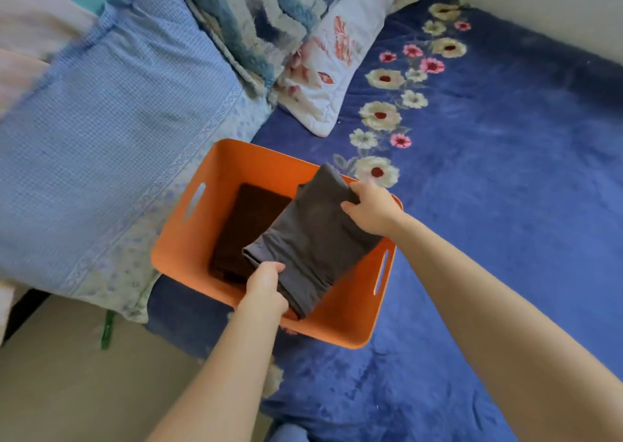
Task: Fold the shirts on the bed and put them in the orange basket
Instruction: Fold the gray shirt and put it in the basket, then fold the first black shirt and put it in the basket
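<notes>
Folded grey shirt [313, 236] lies tilted across the orange basket [188, 239] on the blue bed cover [505, 205], hiding part of a folded brown shirt [242, 229] inside. Left hand [266, 286] grips its near edge, fingertips hidden beneath. Right hand [371, 209] pinches the far corner.

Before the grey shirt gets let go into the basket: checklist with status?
1. Grey shirt folded: ok.
2. Left hand grips its near end: ok.
3. Right hand grips its far end: ok.
4. Shirt inside the orange basket outline: not ok, its far corner overlaps the far rim.
5. Room inside: ok, only a folded brown shirt lies there, toward the left.
6. No shirts left on the bed: cannot tell, none in view.
</notes>
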Demonstrator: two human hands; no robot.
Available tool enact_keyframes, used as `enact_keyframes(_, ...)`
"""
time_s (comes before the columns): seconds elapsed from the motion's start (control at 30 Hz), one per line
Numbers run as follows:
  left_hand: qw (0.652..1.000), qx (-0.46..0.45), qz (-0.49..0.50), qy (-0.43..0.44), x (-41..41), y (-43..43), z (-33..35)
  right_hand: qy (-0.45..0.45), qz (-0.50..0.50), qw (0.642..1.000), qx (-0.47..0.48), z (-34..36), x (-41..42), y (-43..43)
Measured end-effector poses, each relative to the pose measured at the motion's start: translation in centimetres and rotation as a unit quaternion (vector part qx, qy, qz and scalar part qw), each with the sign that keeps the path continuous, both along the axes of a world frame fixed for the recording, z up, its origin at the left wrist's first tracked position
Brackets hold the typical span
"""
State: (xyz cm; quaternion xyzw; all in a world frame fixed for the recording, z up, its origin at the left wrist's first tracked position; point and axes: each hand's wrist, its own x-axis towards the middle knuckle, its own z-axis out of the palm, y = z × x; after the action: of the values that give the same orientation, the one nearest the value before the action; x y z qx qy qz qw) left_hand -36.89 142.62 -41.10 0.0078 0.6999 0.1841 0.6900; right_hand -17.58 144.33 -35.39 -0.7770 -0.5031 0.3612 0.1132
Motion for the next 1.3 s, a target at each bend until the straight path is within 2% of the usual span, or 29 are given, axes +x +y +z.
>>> enact_keyframes(0.13,0.995,-0.091,0.013,0.036,1.0,-0.2,-4.1,-0.104,0.080,0.989,-0.070,-4.5,-1.1,1.8)
enact_keyframes(0.23,0.989,-0.138,0.006,0.054,1.9,0.2,-5.1,-0.159,0.121,0.976,-0.087,-6.3,-1.6,3.0)
enact_keyframes(0.3,0.986,-0.151,-0.039,0.061,2.4,0.4,-5.8,-0.199,0.150,0.963,-0.106,-7.4,-2.0,3.6)
enact_keyframes(0.4,0.973,-0.154,-0.151,0.086,3.4,1.3,-7.0,-0.295,0.214,0.924,-0.116,-9.0,-2.7,3.9)
enact_keyframes(0.47,0.947,-0.139,-0.244,0.154,4.0,1.6,-7.9,-0.328,0.246,0.907,-0.092,-10.0,-3.2,3.7)
enact_keyframes(0.53,0.894,-0.047,-0.367,0.252,4.2,1.4,-7.7,-0.335,0.271,0.899,-0.075,-10.9,-3.7,3.4)
enact_keyframes(0.57,0.849,0.026,-0.441,0.289,4.2,1.0,-7.3,-0.332,0.280,0.897,-0.083,-11.5,-3.9,3.2)
enact_keyframes(0.63,0.739,0.100,-0.612,0.262,4.5,0.4,-7.4,-0.307,0.274,0.902,-0.132,-13.1,-4.1,3.2)
enact_keyframes(0.67,0.696,0.076,-0.678,0.225,4.8,0.3,-8.3,-0.287,0.264,0.906,-0.163,-13.9,-4.1,3.3)
enact_keyframes(0.73,0.633,-0.034,-0.757,0.161,5.2,0.2,-10.5,-0.240,0.245,0.914,-0.215,-15.8,-3.9,3.2)
enact_keyframes(0.83,0.574,-0.110,-0.802,0.124,5.6,-0.3,-12.3,-0.200,0.236,0.920,-0.242,-18.5,-3.3,2.5)
enact_keyframes(0.97,0.550,-0.122,-0.818,0.117,5.0,-0.8,-13.2,-0.173,0.234,0.925,-0.246,-19.5,-2.4,1.9)
enact_keyframes(1.07,0.540,-0.076,-0.833,0.096,4.2,-0.6,-13.7,-0.137,0.215,0.935,-0.248,-17.9,-2.1,2.1)
enact_keyframes(1.13,0.550,-0.013,-0.829,0.103,4.0,-0.4,-11.5,-0.136,0.203,0.941,-0.235,-15.1,-1.9,1.5)
enact_keyframes(1.23,0.607,0.103,-0.775,0.139,3.8,-0.2,-7.8,-0.164,0.198,0.952,-0.167,-10.5,-1.8,-0.3)
enact_keyframes(1.3,0.632,0.180,-0.733,0.177,4.0,-1.0,-4.6,-0.195,0.198,0.956,-0.094,-7.2,-1.8,-2.3)
